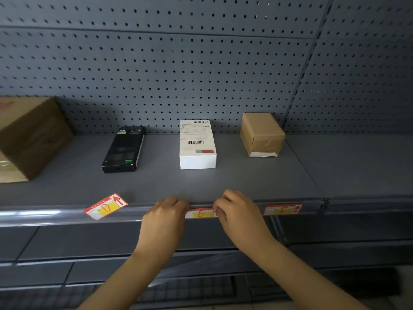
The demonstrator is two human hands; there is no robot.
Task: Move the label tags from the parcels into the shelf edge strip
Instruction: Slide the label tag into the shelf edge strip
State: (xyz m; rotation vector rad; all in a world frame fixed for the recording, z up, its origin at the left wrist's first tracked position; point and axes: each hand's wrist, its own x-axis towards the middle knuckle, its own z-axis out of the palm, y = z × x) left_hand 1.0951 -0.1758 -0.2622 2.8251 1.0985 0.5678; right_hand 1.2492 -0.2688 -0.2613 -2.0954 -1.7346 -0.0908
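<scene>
Nearest: two bare forearms reaching up to the shelf front. Left hand (166, 214) and right hand (238, 212) each pinched one end of the middle label tag (201, 213), fingers curled over its ends, the tag lying in the shelf edge strip (33, 217) between them.

Step in hand, as judged: seating this tag. Done well, both ends would be pressed evenly until top and bottom edges sit behind the strip's clear lip, the tag level and the arrow upward, without creasing the card.

Label tags, three counted:
- middle tag, held in the strip, directly below the white parcel (197, 145);
- right tag (282, 209), already in the strip, below the small brown parcel (261, 134);
- left tag (106, 206), loose and askew on the shelf (245, 175), overhanging the strip, not yet inserted, nearest the black parcel (124, 149).

Parcels, four counted on the shelf: the black, white and small brown ones, plus a large brown carton (29, 137) at far left, partly out of view.

Farthest: perforated back panel (178, 63).
</scene>
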